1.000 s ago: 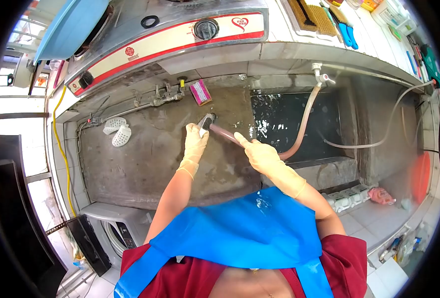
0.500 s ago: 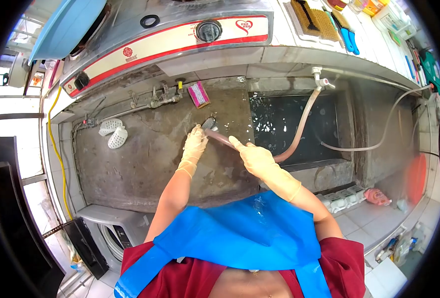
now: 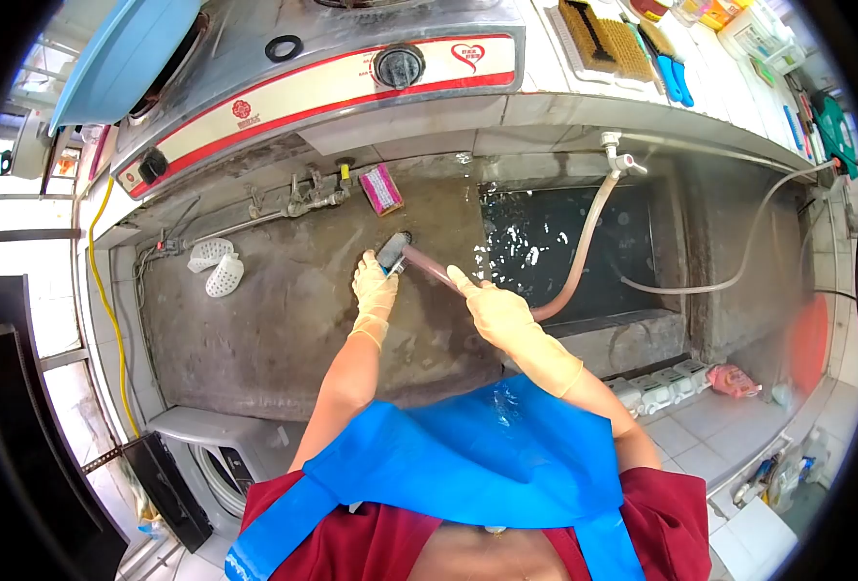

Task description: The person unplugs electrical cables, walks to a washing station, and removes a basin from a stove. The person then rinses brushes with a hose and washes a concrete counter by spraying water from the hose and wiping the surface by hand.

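My left hand (image 3: 375, 289), in a pale yellow rubber glove, is closed around the near end of a grey, oblong brush-like object (image 3: 391, 250). A bit of blue shows beside its fingers; the object's exact kind is hard to make out. My right hand (image 3: 497, 308), gloved too, is closed around a pinkish hose (image 3: 433, 269). The hose's free end points at the grey object, close to it. Behind my right hand the hose curves up to a white wall tap (image 3: 615, 147). Both hands are above the wet concrete slab (image 3: 274, 334).
A water-filled basin (image 3: 569, 247) lies right of the slab. White perforated slippers (image 3: 224, 275) and a pink-and-white packet (image 3: 381, 188) rest on the slab. Behind stand a gas stove (image 3: 332, 82) and a ledge with brushes (image 3: 598, 39). A washing machine (image 3: 182, 426) is at lower left.
The grey object has turned and come up in my left hand, so more of it shows. My right hand still holds the hose in about the same place. The view has shifted slightly.
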The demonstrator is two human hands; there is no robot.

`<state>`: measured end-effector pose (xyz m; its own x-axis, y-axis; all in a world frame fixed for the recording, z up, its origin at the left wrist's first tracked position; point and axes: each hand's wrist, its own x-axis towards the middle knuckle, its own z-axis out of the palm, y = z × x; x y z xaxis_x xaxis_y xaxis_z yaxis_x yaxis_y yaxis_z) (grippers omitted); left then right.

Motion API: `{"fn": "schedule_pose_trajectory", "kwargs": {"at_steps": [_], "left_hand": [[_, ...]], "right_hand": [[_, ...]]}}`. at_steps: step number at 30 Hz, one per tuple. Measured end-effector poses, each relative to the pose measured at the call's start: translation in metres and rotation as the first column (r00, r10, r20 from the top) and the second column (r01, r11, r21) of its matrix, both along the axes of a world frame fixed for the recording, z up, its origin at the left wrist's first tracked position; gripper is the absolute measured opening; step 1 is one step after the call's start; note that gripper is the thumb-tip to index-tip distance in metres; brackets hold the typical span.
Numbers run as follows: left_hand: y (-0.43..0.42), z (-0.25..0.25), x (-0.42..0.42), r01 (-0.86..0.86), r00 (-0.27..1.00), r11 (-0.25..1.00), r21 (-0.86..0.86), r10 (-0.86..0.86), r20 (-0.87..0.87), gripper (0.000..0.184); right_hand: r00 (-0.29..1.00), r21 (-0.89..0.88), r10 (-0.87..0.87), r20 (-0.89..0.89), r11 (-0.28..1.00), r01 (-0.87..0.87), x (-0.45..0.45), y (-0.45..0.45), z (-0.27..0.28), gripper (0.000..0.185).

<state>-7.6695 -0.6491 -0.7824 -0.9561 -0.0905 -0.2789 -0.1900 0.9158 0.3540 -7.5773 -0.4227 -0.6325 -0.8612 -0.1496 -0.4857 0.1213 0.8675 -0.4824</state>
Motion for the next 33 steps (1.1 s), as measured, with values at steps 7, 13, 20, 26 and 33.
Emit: {"fn": "schedule_pose_trajectory", "kwargs": {"at_steps": [7,13,20,26,33], "left_hand": [[-0.022,-0.004,-0.012,-0.036,0.974,0.897,0.440,-0.067,0.217,0.069],[-0.045,0.013,-0.024,-0.663,0.702,0.236,0.710,-0.133,0.699,0.037],[-0.049,0.016,-0.032,-0.780,0.535,0.253,0.572,-0.204,0.820,0.029],[-0.048,0.028,-0.038,-0.758,0.494,0.324,0.566,-0.280,0.823,0.027],[-0.041,0.028,-0.040,-0.656,0.547,0.453,0.604,-0.266,0.794,0.030]], "right_hand": [[0.998,-0.055,0.016,-0.059,0.998,-0.019,0.007,0.005,-0.002,0.066],[0.991,-0.079,0.089,-0.101,0.992,-0.097,0.019,0.005,-0.001,0.065],[0.996,-0.058,0.055,-0.075,0.997,-0.060,0.019,0.006,0.001,0.066],[0.985,-0.037,-0.007,0.170,0.999,0.013,0.014,0.016,0.018,0.065],[0.997,-0.042,0.024,0.067,0.999,-0.021,0.020,0.019,0.002,0.063]]}}
